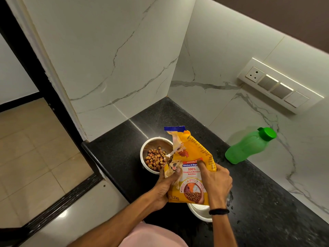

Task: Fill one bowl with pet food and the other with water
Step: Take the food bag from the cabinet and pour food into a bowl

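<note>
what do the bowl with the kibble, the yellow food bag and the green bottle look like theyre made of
Bowl with kibble: inside looks like brushed steel, grey and reflective; the rim looks white, perhaps plastic or coated.
Yellow food bag: thin glossy printed plastic film, judging by its creases and torn edge.
Green bottle: translucent matte plastic, since light glows through it; the cap is opaque plastic.

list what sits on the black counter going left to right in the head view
bowl of kibble → yellow pet food bag held in both hands → green bottle
</note>
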